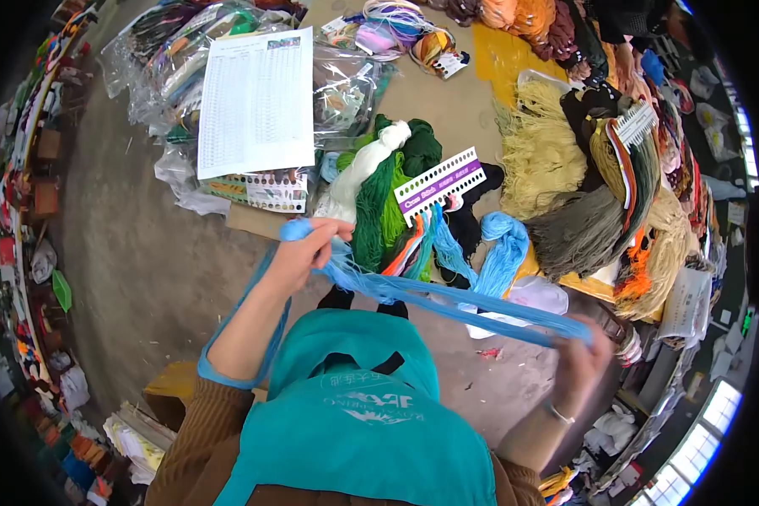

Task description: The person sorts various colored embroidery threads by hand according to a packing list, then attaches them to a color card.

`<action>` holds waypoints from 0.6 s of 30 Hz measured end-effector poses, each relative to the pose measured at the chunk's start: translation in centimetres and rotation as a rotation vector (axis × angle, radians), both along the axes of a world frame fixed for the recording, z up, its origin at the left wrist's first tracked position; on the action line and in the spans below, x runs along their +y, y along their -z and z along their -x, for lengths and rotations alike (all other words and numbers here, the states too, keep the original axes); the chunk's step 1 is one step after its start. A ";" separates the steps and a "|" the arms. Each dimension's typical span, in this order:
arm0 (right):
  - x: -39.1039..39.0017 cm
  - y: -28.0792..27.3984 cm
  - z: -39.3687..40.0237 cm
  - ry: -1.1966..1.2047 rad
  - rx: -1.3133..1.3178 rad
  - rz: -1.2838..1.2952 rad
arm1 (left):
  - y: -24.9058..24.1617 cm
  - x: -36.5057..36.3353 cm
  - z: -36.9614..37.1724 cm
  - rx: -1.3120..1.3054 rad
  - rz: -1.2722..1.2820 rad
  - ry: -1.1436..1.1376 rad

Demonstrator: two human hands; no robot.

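Concrete floor [135, 253] everywhere, grey and dusty, and it's basically the work surface. Far left edge has a curved row of colourful stuff stacked along it, too small to make out.

Moving right, clear plastic bags [173, 51] sit on the floor stuffed with thread skeins, and a printed chart [257, 97] full of tiny rows lies on top of them, with a colour card [266, 190] poking out below it.

Left hand [299, 253] is raised, fingers curled shut on a bunch of light blue thread [447, 299]. That thread stretches tight across to the right hand [586, 354], which is blurry but closed round the other end. A loop of the same blue hangs over the left forearm, above a teal apron [354, 413].

Just past the hands there's a pile of green and white skeins [379, 181] with a purple-and-white holed thread organizer [441, 183] resting on it, more blue skeins beside that.

Further right: heaps of cream, grey and tan yarn [565, 194] on a yellow sheet [502, 55]. Bottom right corner shows bright windows [700, 447].
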State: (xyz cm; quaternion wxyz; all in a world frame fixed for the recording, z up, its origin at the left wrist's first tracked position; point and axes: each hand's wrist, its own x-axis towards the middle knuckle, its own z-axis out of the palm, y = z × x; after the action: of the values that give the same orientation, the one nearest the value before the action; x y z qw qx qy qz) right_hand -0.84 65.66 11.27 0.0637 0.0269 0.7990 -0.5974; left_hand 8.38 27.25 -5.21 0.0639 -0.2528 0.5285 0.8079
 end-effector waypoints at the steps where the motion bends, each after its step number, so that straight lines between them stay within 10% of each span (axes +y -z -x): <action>1: 2.1 -1.7 2.5 -0.336 0.217 0.053 | 1.4 0.9 1.0 -0.032 0.021 -0.017; 4: 2.9 -5.0 5.0 -0.206 0.533 0.125 | 4.8 4.4 4.2 -0.082 0.035 -0.142; 9: 6.9 -8.0 9.7 -0.290 -0.022 1.559 | 11.1 9.0 8.6 -0.147 0.268 -0.303; 15: 15.5 -12.0 16.8 -0.148 0.361 1.262 | 11.4 10.6 10.4 -0.130 0.605 -0.346; 18: 13.6 -9.3 18.1 0.265 0.626 0.406 | 10.1 10.8 10.2 0.058 0.773 -0.285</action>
State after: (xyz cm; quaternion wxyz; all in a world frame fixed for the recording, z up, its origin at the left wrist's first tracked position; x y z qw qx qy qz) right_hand -18.97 79.25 20.58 -0.2566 -0.0670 0.6349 -0.7257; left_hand -1.83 38.08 -15.36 -0.1633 -0.3060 0.7541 0.5576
